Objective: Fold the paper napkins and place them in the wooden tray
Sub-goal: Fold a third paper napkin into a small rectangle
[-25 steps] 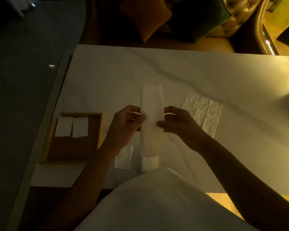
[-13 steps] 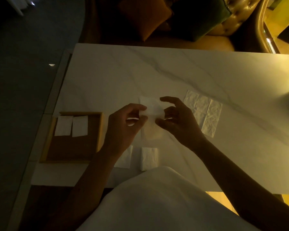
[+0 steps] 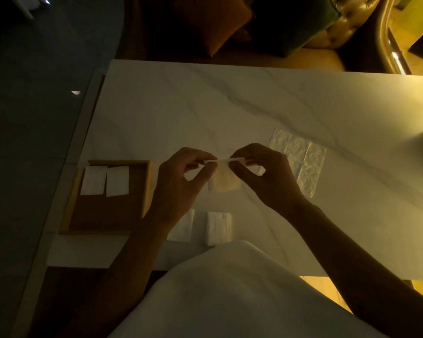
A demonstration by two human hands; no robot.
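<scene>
A white paper napkin [image 3: 224, 180], folded in half, hangs above the marble table [image 3: 205, 113]. My left hand [image 3: 181, 184] pinches its top fold at the left end and my right hand [image 3: 266, 176] pinches the right end. The wooden tray [image 3: 70, 211] lies at the table's left edge with two folded napkins [image 3: 105, 180] side by side at its far end. Two more folded napkins [image 3: 217, 228] rest near the front edge, the left one partly hidden by my left forearm. An unfolded, creased napkin [image 3: 300, 159] lies flat to the right of my hands.
A padded sofa with an orange cushion [image 3: 213, 23] stands behind the table's far edge. Dark floor lies to the left of the table. My white garment [image 3: 230, 296] covers the table's near edge.
The long napkin strip held upright has been folded over in half; its far end came down toward me and both hands now pinch the fold line at the top.
</scene>
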